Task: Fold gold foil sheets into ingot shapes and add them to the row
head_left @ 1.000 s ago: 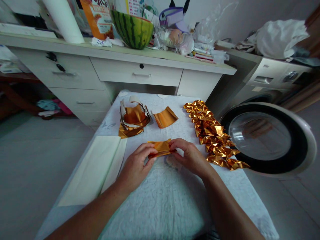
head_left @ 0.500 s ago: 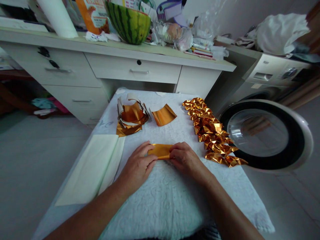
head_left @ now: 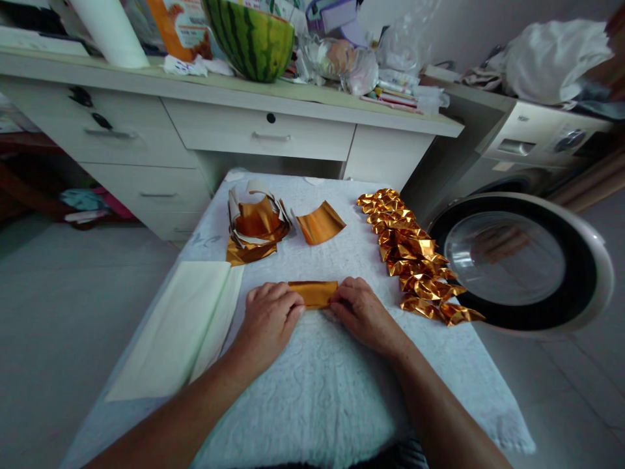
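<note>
A strip of gold foil paper (head_left: 316, 294) lies low over the cloth-covered table, stretched between both hands. My left hand (head_left: 273, 316) pinches its left end, fingers closed together. At the other end my right hand (head_left: 359, 309) grips the paper between thumb and fingers. Beyond them a curved single sheet of gold paper (head_left: 321, 223) rests on the cloth. Left of that sits a curled stack of gold and white paper (head_left: 258, 221). Along the right side run rows of folded gold paper pieces (head_left: 407, 251), pointed and shiny.
Pale folded sheets (head_left: 170, 329) lie on the table's left (head_left: 312, 404). Behind stands a white drawer desk (head_left: 258, 133) with a cut watermelon (head_left: 251, 42) and plastic bags on top. An open washing machine door (head_left: 522, 260) reaches close to the table's right edge.
My left hand's fingers have drawn in from spread to closed at the left end. The paper strip looks flatter and darker on its face. My right hand has barely moved.
</note>
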The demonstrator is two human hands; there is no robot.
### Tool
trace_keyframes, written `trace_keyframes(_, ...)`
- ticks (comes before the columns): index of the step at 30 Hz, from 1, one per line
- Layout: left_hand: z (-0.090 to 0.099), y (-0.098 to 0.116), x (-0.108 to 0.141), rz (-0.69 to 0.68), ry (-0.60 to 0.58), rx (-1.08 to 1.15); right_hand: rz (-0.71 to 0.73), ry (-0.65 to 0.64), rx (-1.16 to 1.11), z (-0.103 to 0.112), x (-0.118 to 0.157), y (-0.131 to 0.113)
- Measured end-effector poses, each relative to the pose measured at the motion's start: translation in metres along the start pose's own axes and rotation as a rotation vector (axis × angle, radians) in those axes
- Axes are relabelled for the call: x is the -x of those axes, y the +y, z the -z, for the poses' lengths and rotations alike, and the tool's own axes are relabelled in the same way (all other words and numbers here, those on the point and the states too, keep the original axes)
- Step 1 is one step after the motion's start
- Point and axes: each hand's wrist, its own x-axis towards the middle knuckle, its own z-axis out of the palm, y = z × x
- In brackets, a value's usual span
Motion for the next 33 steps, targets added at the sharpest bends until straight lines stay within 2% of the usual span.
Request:
trace_keyframes(8, -0.0046, 0.0006, 0.0, 0.061, 0.065, -0.126, -0.107, 0.036, 0.069, -0.0061, 0.0007, 0.0015)
trace_keyframes(22, 0.0003, 0.0041, 0.0008, 0.135, 0.057, -0.162, -0.192, 0.06, 0.084, -0.0071, -0.0008, 0.0039)
trace_keyframes(33, 0.0001, 0.0021, 0.0005, 0.134, 0.047, -0.218, -0.24, 0.05, 0.136, -0.0087, -0.0005, 0.0038)
